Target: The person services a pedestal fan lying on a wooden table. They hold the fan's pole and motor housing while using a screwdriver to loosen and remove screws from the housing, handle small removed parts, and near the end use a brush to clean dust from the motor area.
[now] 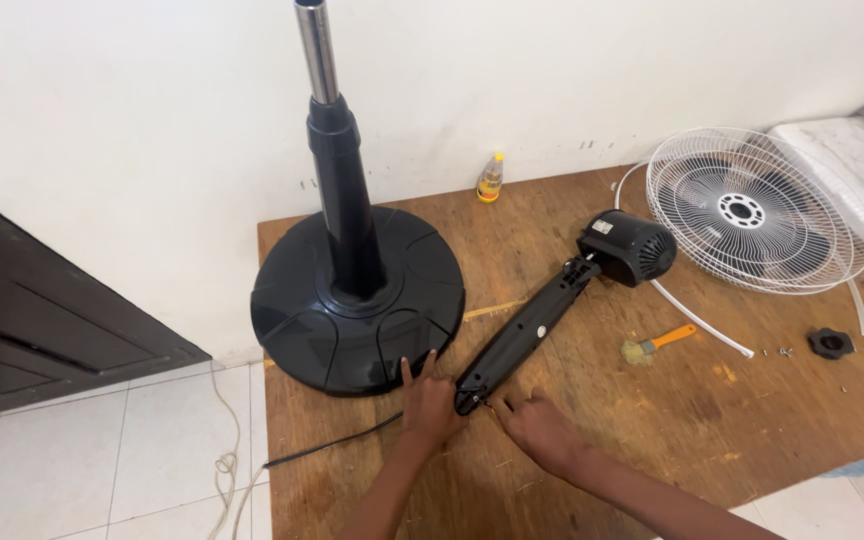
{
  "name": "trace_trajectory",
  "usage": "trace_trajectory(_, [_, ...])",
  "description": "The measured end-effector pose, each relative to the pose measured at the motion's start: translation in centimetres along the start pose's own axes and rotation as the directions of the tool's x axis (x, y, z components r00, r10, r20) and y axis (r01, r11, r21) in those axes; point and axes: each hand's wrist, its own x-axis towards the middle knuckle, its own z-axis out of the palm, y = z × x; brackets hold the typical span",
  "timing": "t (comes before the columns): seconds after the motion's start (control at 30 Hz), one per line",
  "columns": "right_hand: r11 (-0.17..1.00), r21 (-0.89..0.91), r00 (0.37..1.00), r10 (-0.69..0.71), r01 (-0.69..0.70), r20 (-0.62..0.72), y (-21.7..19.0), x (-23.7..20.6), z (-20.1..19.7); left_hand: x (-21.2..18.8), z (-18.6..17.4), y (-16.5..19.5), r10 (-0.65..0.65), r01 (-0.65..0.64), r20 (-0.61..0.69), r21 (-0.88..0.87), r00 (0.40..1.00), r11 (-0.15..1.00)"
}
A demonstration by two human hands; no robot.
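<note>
A black fan neck housing lies diagonally on the wooden table, with the round black motor at its far end. My left hand rests at the housing's near end, fingers spread and touching the black round fan base. My right hand sits just right of that end, fingertips at the housing's tip. A black power cord runs from the housing off the table's left edge. The base carries an upright black column with a chrome pole.
A white wire fan grille lies at the back right. An orange-handled brush, a black plastic nut, small screws and a small yellow oil bottle are on the table. White tiled floor lies left.
</note>
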Motion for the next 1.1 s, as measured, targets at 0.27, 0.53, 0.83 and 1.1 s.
trace_trajectory(0.27, [0.423, 0.59, 0.702, 0.593, -0.688, 0.393, -0.8, 1.8, -0.1, 0.2, 2.5, -1.8, 0.113, -0.126, -0.099, -0.143, 0.989, 0.982])
trace_trajectory(0.53, [-0.217, 0.634, 0.469, 0.506, -0.743, 0.723, 0.6, 2.9, -1.0, 0.1, 0.3, -0.9, 0.091, -0.09, 0.015, -0.026, 0.996, 0.996])
trace_trajectory(0.83, [0.98, 0.029, 0.974, 0.191, -0.196, 0.117, -1.1, 0.4, 0.4, 0.5, 1.0, -1.1, 0.104, -0.104, -0.034, 0.005, 0.994, 0.995])
trace_trajectory(1.1, [0.333, 0.627, 0.675, 0.588, -0.704, 0.445, -0.7, 1.8, 0.7, 0.1, 3.0, -1.7, 0.118, -0.129, -0.107, -0.113, 0.987, 0.985])
